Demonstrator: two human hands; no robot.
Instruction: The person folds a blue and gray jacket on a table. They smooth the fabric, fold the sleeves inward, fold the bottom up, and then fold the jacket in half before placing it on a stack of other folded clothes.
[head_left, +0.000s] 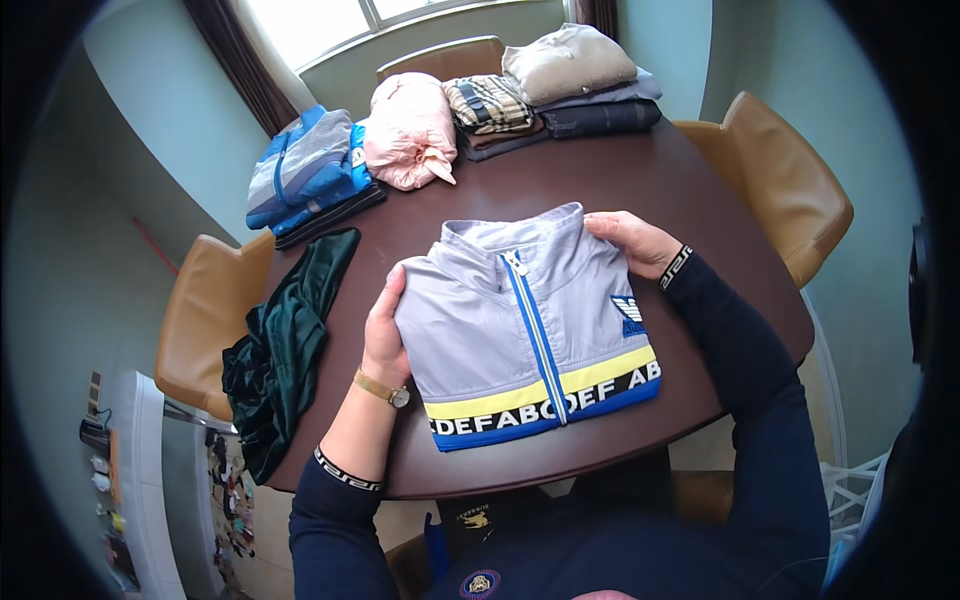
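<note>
A grey zip jacket (480, 322) with a stand-up collar lies before me, folded into a rough rectangle. Yellow, black and blue bands cross its lower part, and a blue-edged zip (536, 337) runs down the middle. My left hand (385, 334) grips its left side, with the fingers hidden behind the cloth. At the upper right shoulder, beside the collar, my right hand (634, 238) holds the jacket between thumb and fingers. Whether the jacket is lifted or resting on the dark brown table (720, 225) is hard to tell.
Crumpled dark green velvet cloth (289, 337) lies along the table's left edge. Along the far edge sit folded blue-and-grey clothes (300, 169), a pink bundle (411, 127), a checked garment (489, 103) and a stack topped by a beige cardigan (566, 64). Tan chairs (787, 176) surround the table.
</note>
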